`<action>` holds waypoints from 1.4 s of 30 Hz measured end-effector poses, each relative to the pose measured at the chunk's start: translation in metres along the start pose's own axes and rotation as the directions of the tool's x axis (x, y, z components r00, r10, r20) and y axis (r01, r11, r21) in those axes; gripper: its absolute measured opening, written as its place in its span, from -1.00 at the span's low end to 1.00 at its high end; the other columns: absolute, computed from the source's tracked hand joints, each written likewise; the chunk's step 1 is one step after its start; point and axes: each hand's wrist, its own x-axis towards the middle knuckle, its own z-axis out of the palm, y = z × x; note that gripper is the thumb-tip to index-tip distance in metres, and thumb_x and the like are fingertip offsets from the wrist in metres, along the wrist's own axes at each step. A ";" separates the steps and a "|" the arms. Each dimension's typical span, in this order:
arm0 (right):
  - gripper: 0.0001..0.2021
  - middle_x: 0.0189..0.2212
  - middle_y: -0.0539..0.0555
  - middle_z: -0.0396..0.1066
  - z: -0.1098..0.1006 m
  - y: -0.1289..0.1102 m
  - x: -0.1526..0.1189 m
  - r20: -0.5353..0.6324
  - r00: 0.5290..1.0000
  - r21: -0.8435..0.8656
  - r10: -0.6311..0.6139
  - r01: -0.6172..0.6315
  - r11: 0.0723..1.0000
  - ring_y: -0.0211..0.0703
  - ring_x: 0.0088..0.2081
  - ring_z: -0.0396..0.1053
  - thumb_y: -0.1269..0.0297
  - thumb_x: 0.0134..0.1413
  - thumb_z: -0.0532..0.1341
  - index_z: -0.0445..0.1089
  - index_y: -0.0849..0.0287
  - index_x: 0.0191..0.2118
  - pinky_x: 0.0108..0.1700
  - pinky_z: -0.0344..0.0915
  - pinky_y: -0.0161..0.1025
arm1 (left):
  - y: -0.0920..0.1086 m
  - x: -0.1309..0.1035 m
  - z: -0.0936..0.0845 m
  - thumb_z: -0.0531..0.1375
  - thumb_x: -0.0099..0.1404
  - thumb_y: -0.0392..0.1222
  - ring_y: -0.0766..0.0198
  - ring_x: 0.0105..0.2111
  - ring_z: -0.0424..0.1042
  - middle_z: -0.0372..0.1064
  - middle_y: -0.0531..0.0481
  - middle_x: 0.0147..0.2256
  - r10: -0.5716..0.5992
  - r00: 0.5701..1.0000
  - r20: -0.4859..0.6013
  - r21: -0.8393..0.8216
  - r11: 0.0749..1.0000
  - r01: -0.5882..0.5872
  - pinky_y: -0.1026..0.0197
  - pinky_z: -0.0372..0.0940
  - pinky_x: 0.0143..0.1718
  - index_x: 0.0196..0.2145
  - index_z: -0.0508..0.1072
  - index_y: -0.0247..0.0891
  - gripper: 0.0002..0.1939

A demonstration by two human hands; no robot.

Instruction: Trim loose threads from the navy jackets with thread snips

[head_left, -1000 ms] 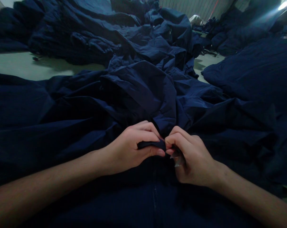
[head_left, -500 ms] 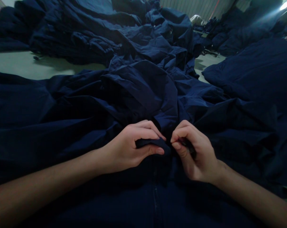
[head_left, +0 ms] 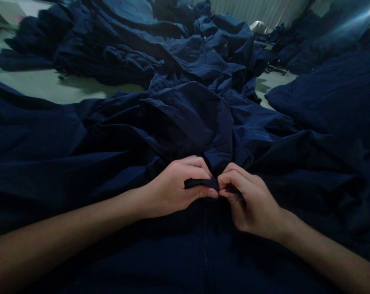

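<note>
A dark navy garment [head_left: 160,253] lies spread in front of me, with a straight seam or zip line [head_left: 205,249] running down its middle. My left hand [head_left: 191,183] pinches a fold of this garment between thumb and fingers. Against that fold, my right hand [head_left: 249,196] is closed in a pinch, its fingertips touching or nearly touching those of my left. Something small and greyish shows partly inside the right palm; its kind is hidden by the fingers and the dim light.
Heaped navy cloth [head_left: 200,57] rises beyond my hands. Another navy pile [head_left: 331,94] stands at the right. Pale surface [head_left: 80,87] shows at the left between the heaps. A whitish bundle [head_left: 258,27] lies far back, before a ribbed wall [head_left: 249,10].
My right hand has come slightly left and my left hand slightly right, so the fingertips now meet at the fold. The whole view has shifted a little.
</note>
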 end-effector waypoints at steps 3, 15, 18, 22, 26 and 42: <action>-0.86 -0.36 -0.02 0.27 0.000 0.001 0.000 -0.002 1.000 -0.049 -0.016 0.015 0.999 -0.30 -0.45 0.26 0.54 0.19 0.11 0.24 0.14 -0.22 -0.45 0.16 -0.31 | -0.003 -0.001 0.002 0.41 0.34 -0.29 0.29 -0.28 0.52 0.51 -0.05 -0.32 0.034 0.999 -0.003 0.019 0.999 -0.034 0.33 0.39 -0.22 -0.32 0.65 -0.37 -0.92; -0.86 -0.34 0.00 0.29 0.004 0.004 -0.001 -0.185 0.974 -0.158 -0.133 0.104 0.982 -0.27 -0.46 0.29 0.49 0.26 0.19 0.31 0.12 -0.14 -0.46 0.27 -0.32 | -0.005 -0.009 0.009 0.22 0.48 -0.23 0.06 -0.06 0.57 0.59 -0.29 -0.10 0.169 0.985 -0.023 0.251 0.955 -0.158 0.08 0.48 0.02 -0.15 0.58 -0.37 -0.84; -0.77 -0.29 0.04 0.33 0.004 0.004 -0.002 -0.210 0.966 -0.216 -0.150 0.104 0.971 -0.20 -0.41 0.35 0.45 0.29 0.18 0.34 0.14 0.03 -0.43 0.36 -0.27 | 0.000 -0.013 0.012 0.15 0.49 -0.30 0.05 0.02 0.54 0.56 -0.32 0.00 0.181 0.984 -0.004 0.345 0.924 -0.168 0.05 0.46 0.09 -0.09 0.58 -0.36 -0.80; -0.81 -0.26 0.08 0.40 0.004 0.005 -0.004 -0.156 0.970 -0.270 -0.188 0.141 0.952 -0.15 -0.38 0.42 0.38 0.31 0.19 0.40 0.14 0.00 -0.39 0.43 -0.23 | 0.016 -0.025 0.007 0.07 0.50 -0.35 0.00 0.02 0.51 0.56 -0.33 0.02 0.133 0.991 0.002 0.479 0.870 -0.118 -0.07 0.40 0.13 -0.10 0.61 -0.35 -0.71; -0.81 -0.19 0.15 0.48 0.006 0.007 -0.008 -0.079 0.974 -0.327 -0.212 0.176 0.929 -0.09 -0.36 0.48 0.31 0.31 0.20 0.42 0.16 0.00 -0.40 0.41 -0.21 | 0.030 -0.048 -0.005 0.08 0.49 -0.38 0.03 -0.04 0.53 0.61 -0.23 -0.05 0.072 0.997 0.041 0.545 0.835 -0.083 -0.04 0.38 0.10 -0.06 0.63 -0.30 -0.69; -0.72 -0.13 0.27 0.52 0.003 0.009 -0.015 0.063 0.972 -0.500 -0.224 0.225 0.836 0.05 -0.34 0.47 0.15 0.42 0.10 0.41 0.16 0.06 -0.47 0.09 -0.15 | 0.025 -0.078 0.002 0.05 0.47 -0.42 0.07 0.06 0.53 0.58 -0.25 0.00 0.066 0.998 -0.006 0.548 0.835 -0.052 0.00 0.36 0.21 0.05 0.59 -0.35 -0.64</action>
